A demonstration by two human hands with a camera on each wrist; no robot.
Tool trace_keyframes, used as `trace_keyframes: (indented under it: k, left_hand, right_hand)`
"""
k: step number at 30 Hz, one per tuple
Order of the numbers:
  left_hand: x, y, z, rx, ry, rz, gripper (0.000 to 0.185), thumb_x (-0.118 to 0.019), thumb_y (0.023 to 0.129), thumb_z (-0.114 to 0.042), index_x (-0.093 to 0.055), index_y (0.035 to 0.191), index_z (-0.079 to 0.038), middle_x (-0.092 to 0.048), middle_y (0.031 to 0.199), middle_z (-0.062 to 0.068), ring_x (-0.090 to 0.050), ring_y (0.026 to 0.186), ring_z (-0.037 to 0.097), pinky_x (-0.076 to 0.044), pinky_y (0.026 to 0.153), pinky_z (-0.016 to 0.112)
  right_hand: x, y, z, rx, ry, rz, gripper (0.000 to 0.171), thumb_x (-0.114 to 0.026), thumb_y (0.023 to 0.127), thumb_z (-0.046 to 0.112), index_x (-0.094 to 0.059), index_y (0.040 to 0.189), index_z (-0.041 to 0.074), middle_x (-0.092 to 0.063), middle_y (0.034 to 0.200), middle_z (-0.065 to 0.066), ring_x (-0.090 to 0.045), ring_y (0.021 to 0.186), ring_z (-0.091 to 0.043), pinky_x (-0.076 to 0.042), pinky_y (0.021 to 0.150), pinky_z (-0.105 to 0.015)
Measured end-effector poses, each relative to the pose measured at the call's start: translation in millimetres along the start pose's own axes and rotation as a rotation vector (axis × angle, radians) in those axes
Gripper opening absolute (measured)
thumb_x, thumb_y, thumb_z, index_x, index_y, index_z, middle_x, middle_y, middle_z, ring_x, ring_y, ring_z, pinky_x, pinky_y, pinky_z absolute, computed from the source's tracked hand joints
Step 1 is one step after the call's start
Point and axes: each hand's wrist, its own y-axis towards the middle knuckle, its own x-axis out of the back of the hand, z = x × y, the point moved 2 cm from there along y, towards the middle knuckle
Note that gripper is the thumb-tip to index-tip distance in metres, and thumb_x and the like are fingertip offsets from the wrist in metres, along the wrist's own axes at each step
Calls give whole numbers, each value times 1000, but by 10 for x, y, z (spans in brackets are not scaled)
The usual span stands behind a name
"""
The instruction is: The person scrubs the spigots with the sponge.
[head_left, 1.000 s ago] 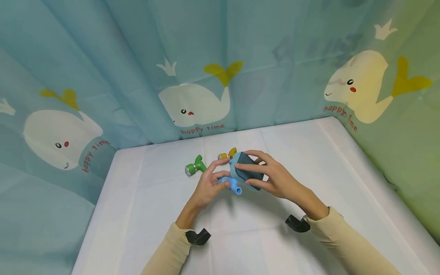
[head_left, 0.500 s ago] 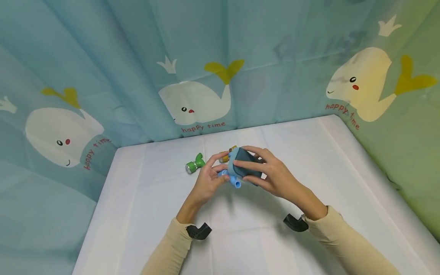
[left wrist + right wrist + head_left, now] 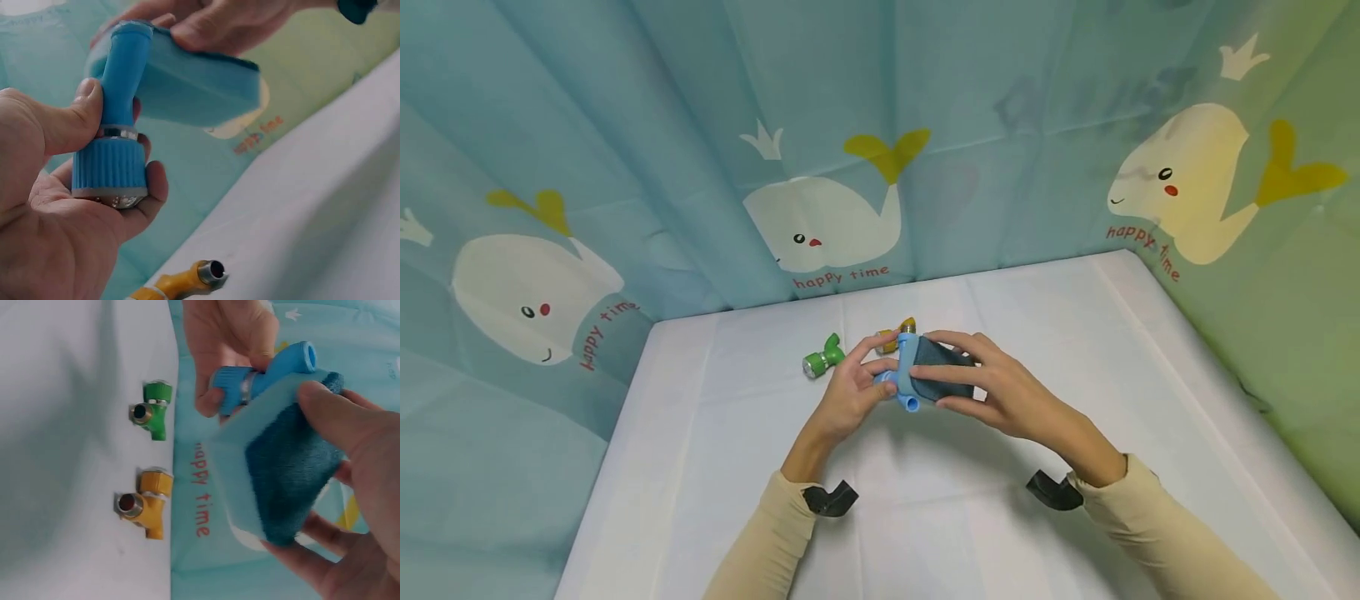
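Note:
My left hand point(image 3: 847, 396) grips a blue plastic tap point(image 3: 123, 78) above the table, thumb on its smooth body and fingers round the ribbed knob. In the left wrist view its round mouth points up. My right hand point(image 3: 1007, 392) holds a two-tone sponge point(image 3: 294, 469), pale blue with a dark blue rough face, between thumb and fingers. The sponge's pale edge lies right against the tap's body, hiding part of it in the right wrist view. A green tap point(image 3: 153, 411) and a yellow tap point(image 3: 150, 503) lie on the table beyond the hands.
A white-covered table point(image 3: 737, 467) spans the space under both arms. Behind it hangs a blue-green curtain point(image 3: 700, 125) printed with whales. A black mount point(image 3: 830, 500) sits on the left wrist, and another black mount point(image 3: 1054, 490) on the right.
The sponge has turned in my right hand's grip and slid along the tap, whose spout end now points more downward in the head view. Both hands keep their holds.

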Motion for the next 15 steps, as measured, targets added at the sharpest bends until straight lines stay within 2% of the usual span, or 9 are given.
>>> trace_keyframes:
  k: [3,7,11,13,15]
  left_hand:
    - [4,2,-53,-21,1,-47,83,-77,91,-22,-31,156,2,-71,119,9,-69,107,18,-57,91,27]
    - [3,30,-107,-50,104,-115,81,-77,92,-23,-33,155,0,-71,118,7,-68,109,16,-57,92,26]
    - [1,46,-91,-53,180,-167,78,-78,92,-22,-36,154,1,-71,115,7,-67,110,16,-57,92,26]
    - [-1,37,-71,-53,185,-191,78,-79,91,-21,-37,153,2,-71,115,10,-67,109,17,-57,91,27]
    - [-4,24,-49,-53,182,-216,77,-79,91,-18,-37,152,2,-71,115,13,-69,107,17,-57,90,27]
  right_hand:
    - [-8,-19,-18,-22,-9,-43,49,-82,89,22,-68,137,26,-49,148,-14,-58,119,-31,-58,80,-39]
    - [-14,15,3,-53,59,-141,52,-85,87,21,-69,136,20,-50,147,-15,-63,105,-24,-57,76,-36]
    - [-57,43,49,-48,90,-101,52,-83,89,24,-67,139,22,-49,147,-13,-64,96,-18,-56,73,-30]
    - [-65,27,47,-49,43,-79,50,-82,90,25,-68,138,23,-50,145,-13,-63,89,-16,-55,68,-27]
    - [-58,10,34,-62,11,-107,50,-83,89,24,-68,137,22,-51,144,-14,-63,86,-17,-54,65,-27]
